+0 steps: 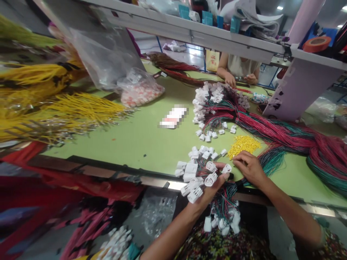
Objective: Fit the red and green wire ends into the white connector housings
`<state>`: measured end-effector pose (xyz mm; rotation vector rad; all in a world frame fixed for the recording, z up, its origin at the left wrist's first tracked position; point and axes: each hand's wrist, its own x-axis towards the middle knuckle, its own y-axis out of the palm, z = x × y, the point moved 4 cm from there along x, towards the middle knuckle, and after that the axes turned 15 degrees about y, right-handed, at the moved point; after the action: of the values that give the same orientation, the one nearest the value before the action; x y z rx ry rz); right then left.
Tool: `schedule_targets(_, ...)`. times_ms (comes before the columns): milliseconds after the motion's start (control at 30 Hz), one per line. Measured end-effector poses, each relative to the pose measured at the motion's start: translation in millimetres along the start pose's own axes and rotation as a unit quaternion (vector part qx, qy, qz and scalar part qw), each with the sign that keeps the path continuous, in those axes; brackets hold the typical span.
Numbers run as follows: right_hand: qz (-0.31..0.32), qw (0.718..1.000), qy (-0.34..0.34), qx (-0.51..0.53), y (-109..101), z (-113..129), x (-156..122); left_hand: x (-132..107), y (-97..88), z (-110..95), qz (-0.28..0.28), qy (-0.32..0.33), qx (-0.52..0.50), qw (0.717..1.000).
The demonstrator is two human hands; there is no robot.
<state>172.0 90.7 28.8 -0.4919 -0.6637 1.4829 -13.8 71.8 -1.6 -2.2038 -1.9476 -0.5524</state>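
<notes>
My left hand [208,187] is palm up at the green table's front edge, holding a bunch of white plastic wire connectors [195,177] with red, green and dark wires. Below it, further connectors [225,220] dangle over the edge on a wire bundle [226,202]. My right hand [251,168] lies just to the right, its fingertips on or among the wires, though its grip is hidden. A small heap of yellow pieces [244,146] sits just beyond it. Long red-and-green wire harnesses [282,124] with white connectors spread across the table.
A co-worker's hands [240,79] work at the table's far side. Yellow wire bundles [81,108] hang at left, beside a bag of small pink-and-white parts [139,90]. A grey shelf [189,34] with blue items spans overhead, on a pale support post [300,90].
</notes>
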Motion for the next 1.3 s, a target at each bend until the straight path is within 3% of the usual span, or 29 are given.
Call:
schedule_targets(133, -0.038, 0.991, -0.032, 0.127, -18.0, 35.0, -28.8, -3.3, 5.3, -8.2, -0.022, 0.058, 0.037, 0.997)
schedule_targets(300, -0.059, 0.986, -0.094, 0.122, -25.1, 62.7, -54.2, -1.9, 11.4, -23.3, 0.030, 0.079, 0.051, 0.995)
schedule_targets(600, -0.068, 0.987, -0.128, 0.073, -25.5, 59.2, -60.1, -3.3, 10.2, -29.5, 0.033, 0.129, 0.063, 0.989)
schedule_targets(800, -0.063, 0.987, -0.114, 0.090, -26.5, 58.4, -60.3, 0.2, 11.9, -36.3, 0.043, 0.160, 0.056, 0.985)
schedule_targets(1300, -0.067, 0.987, -0.106, 0.103, -27.5, 58.2, -61.5, -2.4, 12.6, -30.7, 0.040, 0.199, 0.068, 0.977)
